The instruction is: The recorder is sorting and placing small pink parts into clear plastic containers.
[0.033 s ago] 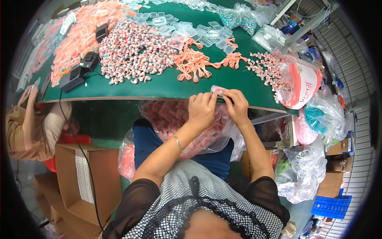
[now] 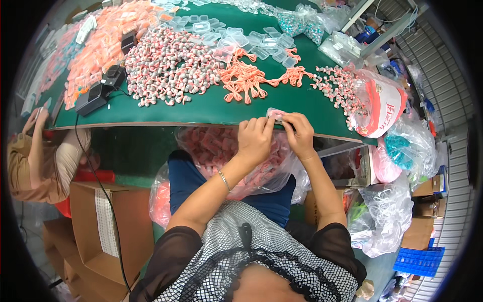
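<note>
Green worktable (image 2: 201, 108), cardboard boxes (image 2: 126, 221), blue crate (image 2: 417, 261)

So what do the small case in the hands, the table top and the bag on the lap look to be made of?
The small case, pinched between the left hand and right hand, looks like clear, glossy plastic: pink shows through it. The table top seems covered in matte green felt or mat, with no glare. The bag on the lap looks like thin transparent plastic film, wrinkled and shiny.

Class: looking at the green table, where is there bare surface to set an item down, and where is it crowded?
Bare green table runs along the near edge, between the black device and both hands. Farther back, the pink-and-white pile, orange cords and clear cases crowd it.
</note>
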A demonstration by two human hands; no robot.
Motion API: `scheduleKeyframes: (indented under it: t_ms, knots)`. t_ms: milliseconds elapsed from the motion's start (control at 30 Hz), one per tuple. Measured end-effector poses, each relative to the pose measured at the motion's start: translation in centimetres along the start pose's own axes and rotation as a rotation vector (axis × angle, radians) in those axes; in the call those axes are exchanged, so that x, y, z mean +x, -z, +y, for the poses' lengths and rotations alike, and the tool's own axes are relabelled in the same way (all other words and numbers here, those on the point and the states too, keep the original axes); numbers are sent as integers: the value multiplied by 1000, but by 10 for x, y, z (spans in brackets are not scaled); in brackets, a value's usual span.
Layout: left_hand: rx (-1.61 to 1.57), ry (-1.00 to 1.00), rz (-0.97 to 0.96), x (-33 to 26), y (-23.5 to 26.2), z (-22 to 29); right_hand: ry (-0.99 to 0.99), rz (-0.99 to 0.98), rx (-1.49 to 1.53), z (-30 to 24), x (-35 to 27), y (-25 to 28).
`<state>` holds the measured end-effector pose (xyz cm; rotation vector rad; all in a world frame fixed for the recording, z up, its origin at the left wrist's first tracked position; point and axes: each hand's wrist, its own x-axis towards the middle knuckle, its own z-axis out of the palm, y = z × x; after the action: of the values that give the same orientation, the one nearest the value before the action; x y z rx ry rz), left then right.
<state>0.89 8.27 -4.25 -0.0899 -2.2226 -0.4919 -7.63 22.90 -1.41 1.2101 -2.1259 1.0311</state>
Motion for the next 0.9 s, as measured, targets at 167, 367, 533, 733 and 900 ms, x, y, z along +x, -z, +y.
scheduleKeyframes:
  t_ms: [167,367,533,733,900]
  knots:
    - [-95,21,-50,-5,7,-5,-3,-6,4,-1,1,0]
    - [-180,36,-31,26,22,-9,28,-38,-24,2,-4,4]
    - [-238,-17,-134,32,7,-32,12,-90,7,-2,0,4]
    - [-290,-11,-186,33,6,-36,-82,-145,52,6,8,1]
    - [-427,-49,-153,34,13,-43,-168,-186,135,-5,8,-1]
